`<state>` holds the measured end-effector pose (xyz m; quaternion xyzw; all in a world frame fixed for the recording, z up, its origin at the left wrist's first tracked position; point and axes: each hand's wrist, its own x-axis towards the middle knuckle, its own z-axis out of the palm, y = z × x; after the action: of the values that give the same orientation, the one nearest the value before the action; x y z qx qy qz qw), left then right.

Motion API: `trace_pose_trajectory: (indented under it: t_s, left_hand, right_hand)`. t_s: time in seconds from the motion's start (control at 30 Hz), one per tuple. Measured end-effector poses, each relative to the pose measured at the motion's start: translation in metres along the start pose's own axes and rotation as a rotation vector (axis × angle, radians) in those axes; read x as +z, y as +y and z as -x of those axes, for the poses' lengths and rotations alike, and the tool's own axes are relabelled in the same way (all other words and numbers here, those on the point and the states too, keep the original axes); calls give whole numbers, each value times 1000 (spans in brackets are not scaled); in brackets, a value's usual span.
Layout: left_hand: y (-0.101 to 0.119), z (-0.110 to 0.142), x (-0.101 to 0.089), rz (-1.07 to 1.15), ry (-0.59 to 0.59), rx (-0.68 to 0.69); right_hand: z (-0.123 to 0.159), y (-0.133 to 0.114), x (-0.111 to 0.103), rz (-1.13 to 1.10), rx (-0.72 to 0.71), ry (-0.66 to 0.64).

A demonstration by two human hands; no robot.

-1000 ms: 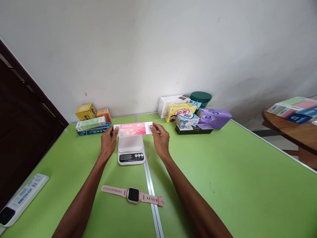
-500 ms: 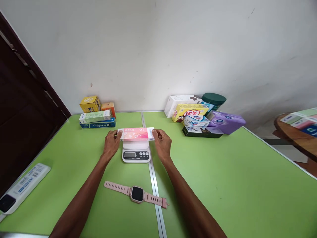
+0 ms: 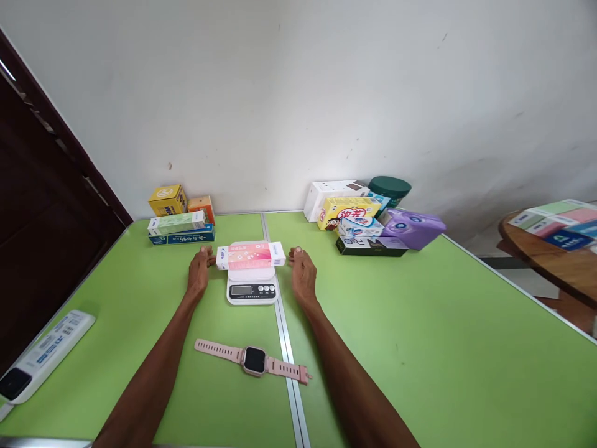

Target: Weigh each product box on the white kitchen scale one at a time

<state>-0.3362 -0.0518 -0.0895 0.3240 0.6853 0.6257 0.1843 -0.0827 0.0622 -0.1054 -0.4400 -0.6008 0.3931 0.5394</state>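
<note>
A pink and white carton (image 3: 249, 256) lies crosswise on the platform of a white digital kitchen scale (image 3: 252, 298), its ends jutting past both sides. My left hand (image 3: 199, 272) rests just off the carton's left end, fingers loosely bent and holding nothing. Past the right end, with a small gap, is my right hand (image 3: 303, 274), also open and without anything in it. Nearer to me, between my forearms, a pink smartwatch (image 3: 254, 361) lies stretched out across the metal strip of the table.
Stacked cartons, among them a yellow box (image 3: 168, 200), stand at the back left. Several packages, a purple pack (image 3: 410, 228) and a dark green tub (image 3: 390, 188) crowd the back right. A white device (image 3: 46, 354) lies left. More boxes sit on a round wooden table (image 3: 532, 249).
Both hands have let go of the pink carton and drawn outward from its ends. The carton now sits on the scale. The camera view has shifted slightly.
</note>
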Motion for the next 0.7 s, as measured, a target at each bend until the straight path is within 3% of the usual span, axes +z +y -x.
trace_pose_trajectory:
  t_s: [0.13, 0.7]
  left_hand:
    - [-7, -7, -1, 208, 41, -133]
    - [-9, -3, 1, 146, 21, -74]
  right_hand:
    - [1, 2, 0, -26, 19, 13]
    - [6, -1, 0, -83, 62, 28]
